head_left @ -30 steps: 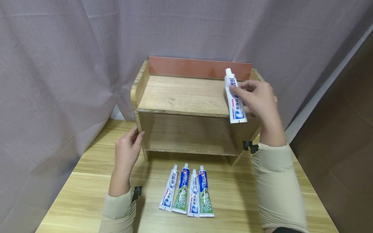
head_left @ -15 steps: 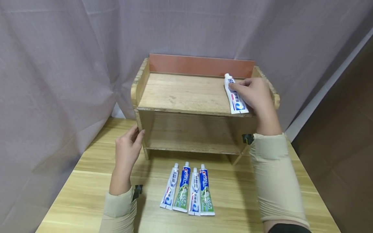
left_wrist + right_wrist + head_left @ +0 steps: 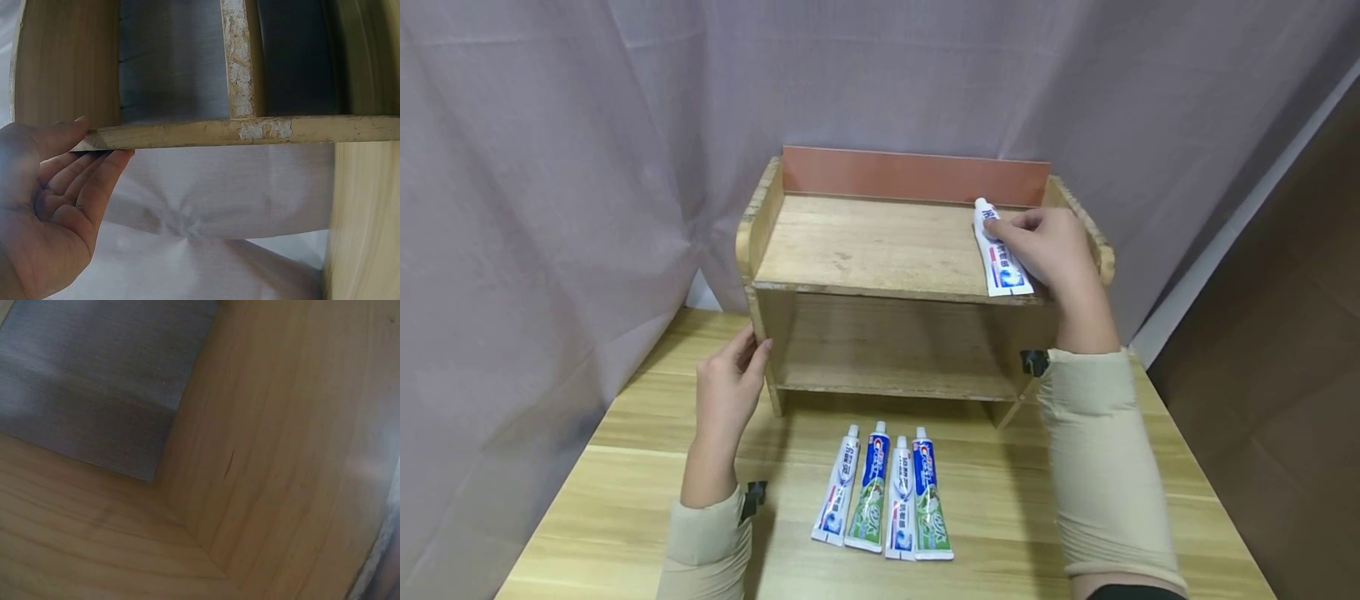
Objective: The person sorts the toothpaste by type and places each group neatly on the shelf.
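Observation:
My right hand pinches a white and blue toothpaste tube near its cap end. The tube lies over the right part of the wooden shelf's top board, cap toward the back and flat end at the front edge. At the shelf's left side, my left hand grips the side panel. In the left wrist view, the thumb of that hand is on one face of the panel and the fingers are on the other. The right wrist view shows bare boards of the shelf; the hand's grip is out of sight there.
Several toothpaste tubes lie side by side on the table in front of the shelf, among them a white one and a blue and green one. A reddish-brown strip stands along the shelf's back. Grey curtain hangs behind.
The right hand has lowered the toothpaste tube onto the top board and moved slightly left with it. The left hand has stayed on the side panel.

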Available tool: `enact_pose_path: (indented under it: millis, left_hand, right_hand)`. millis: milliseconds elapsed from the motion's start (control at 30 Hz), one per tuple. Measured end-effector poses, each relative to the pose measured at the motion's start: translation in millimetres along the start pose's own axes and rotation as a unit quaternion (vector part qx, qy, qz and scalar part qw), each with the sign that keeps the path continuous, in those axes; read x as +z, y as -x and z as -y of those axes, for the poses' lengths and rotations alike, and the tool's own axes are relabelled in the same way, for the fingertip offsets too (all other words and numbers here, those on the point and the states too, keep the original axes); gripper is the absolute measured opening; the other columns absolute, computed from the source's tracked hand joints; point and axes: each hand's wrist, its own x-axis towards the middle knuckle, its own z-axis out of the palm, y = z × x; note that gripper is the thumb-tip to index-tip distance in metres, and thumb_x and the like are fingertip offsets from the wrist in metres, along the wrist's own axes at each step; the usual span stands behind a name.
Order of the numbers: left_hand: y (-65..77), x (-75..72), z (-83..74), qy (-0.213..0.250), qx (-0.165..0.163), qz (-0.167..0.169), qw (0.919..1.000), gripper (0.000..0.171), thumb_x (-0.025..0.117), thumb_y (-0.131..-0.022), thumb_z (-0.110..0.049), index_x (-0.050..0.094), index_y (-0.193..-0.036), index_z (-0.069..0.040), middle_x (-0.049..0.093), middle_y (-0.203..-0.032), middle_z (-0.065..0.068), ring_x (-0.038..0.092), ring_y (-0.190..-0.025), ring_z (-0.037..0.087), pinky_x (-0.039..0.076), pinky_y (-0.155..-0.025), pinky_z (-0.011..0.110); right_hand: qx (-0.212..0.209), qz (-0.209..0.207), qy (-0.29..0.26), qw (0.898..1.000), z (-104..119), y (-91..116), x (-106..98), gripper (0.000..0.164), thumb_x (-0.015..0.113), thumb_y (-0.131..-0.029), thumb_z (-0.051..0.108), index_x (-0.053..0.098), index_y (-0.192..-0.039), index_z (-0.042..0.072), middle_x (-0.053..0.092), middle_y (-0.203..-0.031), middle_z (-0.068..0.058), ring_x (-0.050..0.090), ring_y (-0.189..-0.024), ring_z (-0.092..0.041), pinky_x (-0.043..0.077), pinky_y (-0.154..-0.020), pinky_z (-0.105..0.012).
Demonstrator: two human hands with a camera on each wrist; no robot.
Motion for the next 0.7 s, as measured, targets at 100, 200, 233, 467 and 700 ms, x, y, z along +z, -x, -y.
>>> enact_pose_path:
  millis: [100, 200, 233, 467, 700]
  left_hand:
    - [-0.1, 0.9, 0.2, 0.002, -0.001, -0.001, 1.0, 0.033, 0.071, -0.095, -0.008, 0.067, -0.126, 0.001, 0.07, -0.113, 0.022, 0.073, -0.099, 0.033, 0.062, -0.081, 0.029]
    - [-0.6, 0.8, -1.4, 0.004, -0.001, -0.002, 1.0, 0.032, 0.071, -0.095, -0.009, 0.068, -0.125, 0.001, 0.071, -0.113, 0.022, 0.073, -0.099, 0.032, 0.062, -0.081, 0.026]
    - [-0.8, 0.9, -1.6, 0.004, 0.0, -0.002, 1.0, 0.032, 0.071, -0.095, -0.008, 0.068, -0.125, 0.001, 0.071, -0.113, 0.022, 0.073, -0.099, 0.032, 0.062, -0.081, 0.026]
    - [-1.7, -0.1, -2.8, 0.001, 0.003, -0.001, 1.0, 0.032, 0.071, -0.095, -0.009, 0.068, -0.125, 0.001, 0.071, -0.113, 0.022, 0.073, -0.098, 0.031, 0.061, -0.08, 0.025]
    - [-1.6, -0.1, -2.9, 0.003, 0.0, 0.0, 1.0, 0.031, 0.071, -0.095, -0.009, 0.068, -0.125, 0.0, 0.071, -0.113, 0.021, 0.073, -0.098, 0.03, 0.062, -0.08, 0.025]
  right_hand:
    - [-0.002, -0.009, -0.007, 1.0, -0.4, 1.4, 0.7, 0.066, 0.062, -0.089, 0.063, 0.074, -0.115, 0.004, 0.069, -0.115, -0.016, 0.057, -0.094, -0.023, 0.046, -0.072, -0.03]
    - [0.0, -0.02, -0.01, 1.0, -0.7, 2.0, 1.2, 0.067, 0.061, -0.089, 0.065, 0.074, -0.116, 0.005, 0.069, -0.115, -0.015, 0.057, -0.095, -0.023, 0.045, -0.073, -0.03]
    - [0.005, -0.022, -0.013, 1.0, -0.8, 2.6, 1.5, 0.068, 0.06, -0.089, 0.066, 0.073, -0.117, 0.005, 0.069, -0.115, -0.014, 0.057, -0.094, -0.022, 0.045, -0.073, -0.03]
    - [0.036, -0.043, -0.034, 0.998, -1.6, 7.2, 4.1, 0.073, 0.058, -0.086, 0.072, 0.072, -0.121, 0.009, 0.067, -0.115, -0.011, 0.056, -0.095, -0.02, 0.046, -0.073, -0.029]
    - [0.005, -0.083, -0.029, 0.996, -3.6, 9.4, 5.9, 0.064, 0.06, -0.089, 0.066, 0.072, -0.115, 0.009, 0.068, -0.107, -0.009, 0.056, -0.095, -0.021, 0.044, -0.075, -0.029]
